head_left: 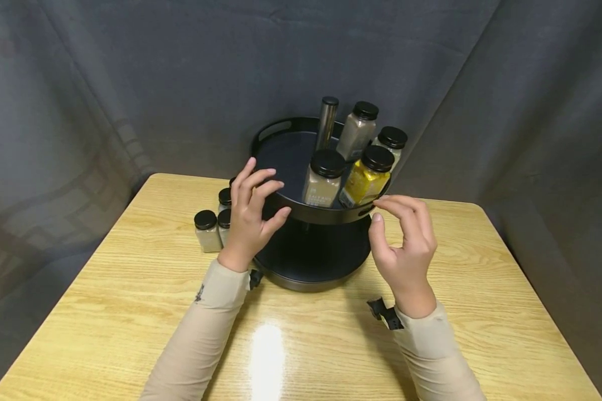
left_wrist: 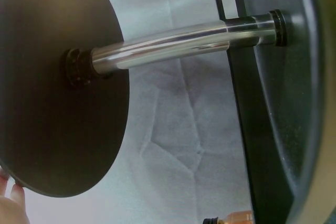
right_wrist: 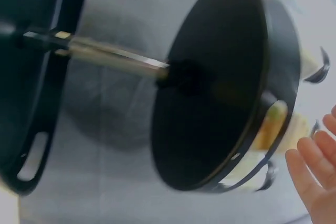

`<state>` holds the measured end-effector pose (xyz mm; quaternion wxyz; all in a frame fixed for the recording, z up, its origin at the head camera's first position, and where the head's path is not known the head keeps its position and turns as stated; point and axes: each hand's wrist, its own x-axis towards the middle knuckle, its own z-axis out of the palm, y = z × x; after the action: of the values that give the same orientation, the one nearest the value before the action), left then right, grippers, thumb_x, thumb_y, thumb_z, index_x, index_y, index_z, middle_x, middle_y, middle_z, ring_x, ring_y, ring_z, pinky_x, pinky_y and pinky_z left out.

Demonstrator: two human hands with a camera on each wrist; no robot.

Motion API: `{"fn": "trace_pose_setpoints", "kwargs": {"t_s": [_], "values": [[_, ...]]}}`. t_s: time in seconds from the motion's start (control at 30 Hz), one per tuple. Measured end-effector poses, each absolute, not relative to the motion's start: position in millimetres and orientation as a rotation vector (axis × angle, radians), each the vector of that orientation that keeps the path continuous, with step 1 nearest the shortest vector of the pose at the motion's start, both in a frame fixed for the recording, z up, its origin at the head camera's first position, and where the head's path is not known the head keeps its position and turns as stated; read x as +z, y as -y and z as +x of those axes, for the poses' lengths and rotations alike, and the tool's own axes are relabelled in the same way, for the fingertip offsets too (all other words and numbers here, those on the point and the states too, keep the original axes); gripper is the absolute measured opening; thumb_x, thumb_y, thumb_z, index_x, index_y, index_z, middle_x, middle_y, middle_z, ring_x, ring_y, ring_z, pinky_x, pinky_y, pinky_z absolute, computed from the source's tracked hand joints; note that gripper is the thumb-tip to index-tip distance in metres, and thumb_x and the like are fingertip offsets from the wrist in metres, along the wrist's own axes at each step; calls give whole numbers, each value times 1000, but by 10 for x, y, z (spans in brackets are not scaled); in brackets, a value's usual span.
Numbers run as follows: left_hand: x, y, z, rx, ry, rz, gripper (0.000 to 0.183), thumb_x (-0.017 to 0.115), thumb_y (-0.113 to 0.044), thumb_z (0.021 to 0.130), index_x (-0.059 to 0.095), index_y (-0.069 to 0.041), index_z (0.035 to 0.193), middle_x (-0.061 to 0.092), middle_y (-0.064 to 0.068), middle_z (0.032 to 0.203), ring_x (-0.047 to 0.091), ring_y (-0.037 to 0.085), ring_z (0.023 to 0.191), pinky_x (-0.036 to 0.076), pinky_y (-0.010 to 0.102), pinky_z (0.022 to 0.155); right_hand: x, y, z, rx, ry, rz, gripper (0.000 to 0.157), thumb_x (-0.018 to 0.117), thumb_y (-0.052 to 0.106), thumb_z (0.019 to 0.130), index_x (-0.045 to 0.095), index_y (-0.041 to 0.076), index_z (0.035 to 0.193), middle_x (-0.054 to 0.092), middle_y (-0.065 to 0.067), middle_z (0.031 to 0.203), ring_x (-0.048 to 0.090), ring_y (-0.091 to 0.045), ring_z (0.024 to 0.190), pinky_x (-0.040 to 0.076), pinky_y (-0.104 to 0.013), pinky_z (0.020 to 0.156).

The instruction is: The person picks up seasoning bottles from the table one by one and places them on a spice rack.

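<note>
A black two-tier round tray stand (head_left: 306, 262) stands on the table. Its upper tray (head_left: 276, 150) carries several black-lidded spice jars: a pale brown one (head_left: 323, 186), a yellow one (head_left: 365, 181), and others behind them. My left hand (head_left: 253, 211) is at the upper tray's left rim, fingers spread and softly bent. In the left wrist view its fingertips (left_wrist: 17, 195) meet the rim's edge. By the right rim, near a handle slot, is my right hand (head_left: 406, 245), thumb and fingers apart; the right wrist view shows a gap between its fingers (right_wrist: 304, 174) and the tray.
More black-lidded jars (head_left: 208, 236) stand on the table left of the stand, partly hidden by my left hand. A slim capped metal tube (head_left: 327, 122) rises from the upper tray. A chrome post (left_wrist: 163, 45) joins both tiers. Grey curtains (head_left: 301, 55) hang around the wooden table (head_left: 155, 312).
</note>
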<state>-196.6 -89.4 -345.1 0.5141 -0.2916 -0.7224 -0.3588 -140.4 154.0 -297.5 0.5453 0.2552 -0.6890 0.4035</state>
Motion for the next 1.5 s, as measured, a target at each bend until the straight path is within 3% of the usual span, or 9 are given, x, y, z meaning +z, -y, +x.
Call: {"fn": "trace_pose_setpoints", "kwargs": {"t_s": [0.23,0.43,0.57,0.73,0.93,1.2,1.5], "values": [[-3461,892,-1970,-866,1727,-698,47,51,-54,102,59,-11,118,54,14,132,35,42,142,36,54,114,-3238,-1797,-1544,909,1749,689,26,59,17,91,70,-6,92,63,-26,95,60,-42,89,45,-22,91],[-3466,871,-1974,-872,1728,-706,47,51,-54,103,59,-11,118,53,14,133,35,43,142,39,53,112,-3504,-2041,-1669,842,1961,813,23,58,10,91,70,-5,102,64,-24,108,61,-40,99,43,-21,97],[-3478,857,-1986,-870,1733,-708,46,51,-54,103,58,-11,118,53,13,133,35,42,142,39,54,112,-3657,-2168,-1705,803,2198,888,24,63,6,92,69,-1,114,62,-19,123,58,-37,115,44,-33,104],[-3485,850,-1987,-866,1745,-699,47,50,-55,103,58,-12,119,53,12,134,35,42,142,44,52,107,-3799,-2262,-1731,767,2526,919,37,69,9,94,64,2,129,54,-17,141,49,-37,131,41,-54,107],[-3485,852,-1988,-861,1738,-700,46,50,-54,103,57,-11,119,53,13,133,35,43,142,38,54,112,-3919,-2330,-1758,783,2739,908,48,69,23,98,58,6,141,46,-13,152,41,-35,141,37,-57,111],[-3468,858,-1983,-858,1728,-699,46,50,-54,103,57,-11,119,53,13,133,34,42,143,34,55,115,-4027,-2418,-1794,875,2692,993,34,72,18,95,70,5,126,57,-12,141,45,-37,139,33,-59,114],[-3463,874,-1994,-847,1715,-696,46,50,-54,103,57,-11,118,53,14,132,35,43,142,32,56,116,-4072,-2505,-1852,1019,2623,1088,22,79,9,88,77,9,110,69,-12,123,58,-38,125,31,-48,119]]}}
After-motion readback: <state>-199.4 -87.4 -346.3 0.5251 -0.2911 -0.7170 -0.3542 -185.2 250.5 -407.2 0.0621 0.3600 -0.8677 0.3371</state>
